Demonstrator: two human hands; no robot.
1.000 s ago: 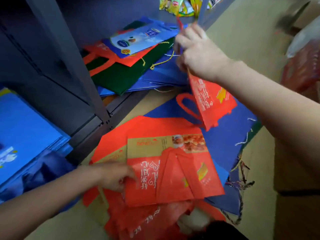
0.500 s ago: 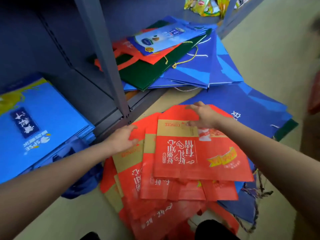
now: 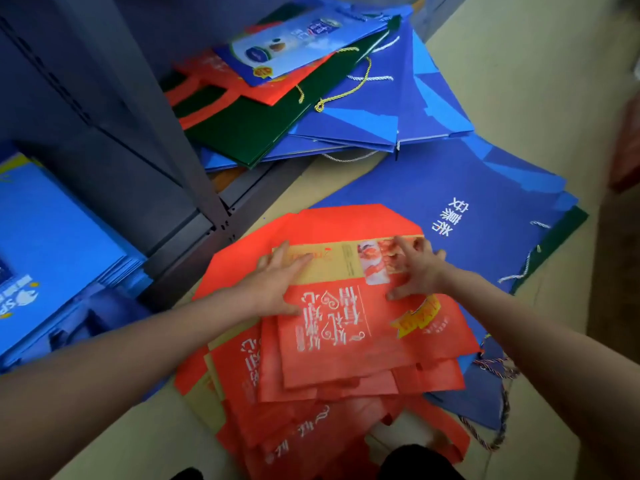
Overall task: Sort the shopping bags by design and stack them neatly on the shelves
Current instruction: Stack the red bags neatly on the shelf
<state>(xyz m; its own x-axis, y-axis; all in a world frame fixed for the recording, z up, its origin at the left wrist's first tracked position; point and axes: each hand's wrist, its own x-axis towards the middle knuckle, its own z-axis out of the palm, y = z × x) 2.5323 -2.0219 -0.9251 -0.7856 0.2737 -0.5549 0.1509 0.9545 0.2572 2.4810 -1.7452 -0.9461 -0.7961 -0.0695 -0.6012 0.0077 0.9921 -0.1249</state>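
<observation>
A pile of flat red bags (image 3: 349,337) with white lettering and a tan band lies on the floor in front of me. My left hand (image 3: 277,282) rests flat on the top bag's left side, fingers straight. On its right side, over the printed picture, my right hand (image 3: 415,268) presses with spread, slightly bent fingers. Dark blue bags (image 3: 460,188) lie on the floor under and beyond the red pile. On the low shelf a mixed heap holds blue bags (image 3: 374,109), a green bag (image 3: 249,129), a red bag (image 3: 207,77) and a light-blue printed bag (image 3: 304,39).
A grey shelf upright (image 3: 180,140) stands between the two bays. A stack of bright blue bags (image 3: 52,244) fills the left bay. Cord handles (image 3: 498,393) trail on the beige floor at the right. Something reddish (image 3: 627,147) sits at the right edge.
The red bag my right hand held up near the shelf now lies on top of the floor pile. Both hands have moved onto its upper part, and the view has tilted down.
</observation>
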